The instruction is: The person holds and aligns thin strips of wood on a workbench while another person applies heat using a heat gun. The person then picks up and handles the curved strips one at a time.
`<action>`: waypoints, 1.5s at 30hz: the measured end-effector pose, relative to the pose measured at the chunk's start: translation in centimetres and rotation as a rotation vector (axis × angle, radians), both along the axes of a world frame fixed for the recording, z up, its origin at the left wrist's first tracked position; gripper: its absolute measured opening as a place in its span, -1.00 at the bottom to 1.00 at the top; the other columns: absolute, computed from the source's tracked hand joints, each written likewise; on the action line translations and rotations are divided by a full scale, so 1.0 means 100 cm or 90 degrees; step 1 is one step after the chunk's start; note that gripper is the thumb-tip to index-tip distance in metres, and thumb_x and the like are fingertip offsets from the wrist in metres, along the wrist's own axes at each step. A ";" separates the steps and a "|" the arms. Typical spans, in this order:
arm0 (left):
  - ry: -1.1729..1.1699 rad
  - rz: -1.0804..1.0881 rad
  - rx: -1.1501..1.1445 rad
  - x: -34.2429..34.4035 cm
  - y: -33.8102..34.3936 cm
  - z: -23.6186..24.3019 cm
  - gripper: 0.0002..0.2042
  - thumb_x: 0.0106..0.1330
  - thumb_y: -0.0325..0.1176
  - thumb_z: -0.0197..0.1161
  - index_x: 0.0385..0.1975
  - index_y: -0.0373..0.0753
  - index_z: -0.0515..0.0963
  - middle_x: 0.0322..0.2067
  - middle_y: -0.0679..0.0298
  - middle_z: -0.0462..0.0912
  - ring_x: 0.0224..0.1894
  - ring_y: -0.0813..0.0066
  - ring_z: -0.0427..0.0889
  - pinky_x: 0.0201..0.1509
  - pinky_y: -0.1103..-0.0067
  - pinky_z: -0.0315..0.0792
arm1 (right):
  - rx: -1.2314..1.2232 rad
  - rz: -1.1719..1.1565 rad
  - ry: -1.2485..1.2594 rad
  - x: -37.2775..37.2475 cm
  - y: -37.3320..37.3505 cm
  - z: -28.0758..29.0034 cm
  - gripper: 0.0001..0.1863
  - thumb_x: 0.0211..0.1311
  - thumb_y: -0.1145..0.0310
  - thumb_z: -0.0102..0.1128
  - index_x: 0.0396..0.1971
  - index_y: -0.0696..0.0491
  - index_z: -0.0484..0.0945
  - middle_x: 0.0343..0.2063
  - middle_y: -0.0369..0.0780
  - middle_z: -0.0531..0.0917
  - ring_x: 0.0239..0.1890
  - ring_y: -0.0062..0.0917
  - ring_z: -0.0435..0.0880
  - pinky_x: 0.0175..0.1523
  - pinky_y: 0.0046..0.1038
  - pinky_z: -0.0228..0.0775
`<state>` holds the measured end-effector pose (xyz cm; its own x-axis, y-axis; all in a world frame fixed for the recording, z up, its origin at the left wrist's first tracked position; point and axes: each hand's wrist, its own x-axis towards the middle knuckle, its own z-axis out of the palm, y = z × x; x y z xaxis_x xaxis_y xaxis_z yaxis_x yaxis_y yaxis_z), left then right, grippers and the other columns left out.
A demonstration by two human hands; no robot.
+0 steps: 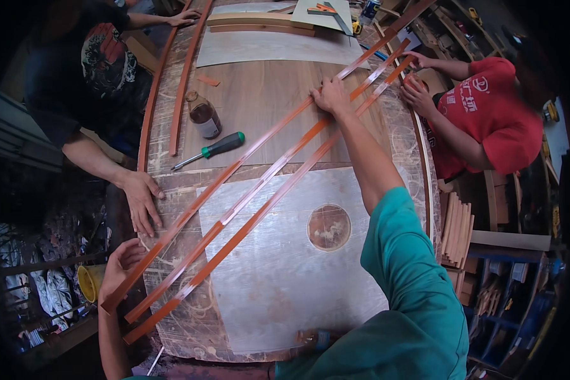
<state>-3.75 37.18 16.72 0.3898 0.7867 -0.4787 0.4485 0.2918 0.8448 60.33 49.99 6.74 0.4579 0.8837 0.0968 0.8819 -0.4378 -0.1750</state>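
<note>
Three long, thin reddish-brown wooden strips [259,183] run diagonally across the worktable, with light glinting along parts of them. At the upper middle, my right hand [331,96] has its fingers closed round the leftmost strip. My left hand [123,261] is at the lower left, its fingers curled at the near end of that same strip, which partly hides the palm. A brown bottle [202,115] and a green-and-black screwdriver [215,151] rest left of the strips. Beneath the strips are a brown wood-grain panel [259,88] and a whitish sheet [285,253] with a round cutout [329,227].
A person in dark clothes stands at left, one hand [142,199] near my left hand. A person in a red shirt [481,120] handles the strips' far ends. More strips [187,82] lie at the left edge. A small bottle [313,339] is near my body; shelves [506,297] stand right.
</note>
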 end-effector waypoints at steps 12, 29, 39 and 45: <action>-0.050 0.354 0.191 -0.137 -0.080 0.036 -0.62 0.35 -0.47 0.10 0.17 -0.34 0.33 -0.03 0.09 0.55 -0.02 0.37 0.59 0.09 0.54 0.48 | 0.113 0.215 -0.007 -0.045 -0.092 0.045 -0.61 0.07 0.14 0.21 -0.18 0.08 0.57 -0.13 0.00 0.54 0.01 -0.16 0.46 0.10 -0.21 0.36; 0.579 -0.028 0.432 0.080 -0.060 -0.028 -0.70 0.28 -0.36 0.07 -0.10 -0.42 0.53 -0.25 -0.18 0.60 -0.15 -0.11 0.59 -0.08 0.19 0.44 | 0.095 -0.296 0.222 0.049 -0.236 0.009 -0.55 0.02 0.17 0.16 -0.14 0.17 0.58 -0.12 0.04 0.62 -0.02 -0.11 0.59 0.10 -0.23 0.38; 0.427 0.013 0.380 0.097 -0.019 -0.109 -0.80 0.29 -0.38 0.09 -0.27 -0.34 0.62 -0.46 -0.05 0.63 -0.35 0.02 0.63 -0.24 0.28 0.46 | 0.321 -0.485 0.228 0.200 -0.220 -0.062 -0.36 -0.10 0.16 0.36 -0.01 0.25 0.50 -0.10 0.11 0.60 -0.02 -0.16 0.61 0.13 -0.27 0.39; 0.149 0.023 0.018 0.077 -0.011 -0.078 -0.76 0.45 -0.38 -0.04 -0.28 -0.38 0.55 -0.58 0.30 0.56 -0.60 0.58 0.52 -0.52 0.60 0.42 | 0.392 -0.422 0.475 0.190 -0.184 -0.028 -0.61 -0.01 0.28 0.41 -0.20 0.15 0.57 -0.56 -0.27 0.58 -0.57 -0.63 0.54 -0.52 -0.53 0.44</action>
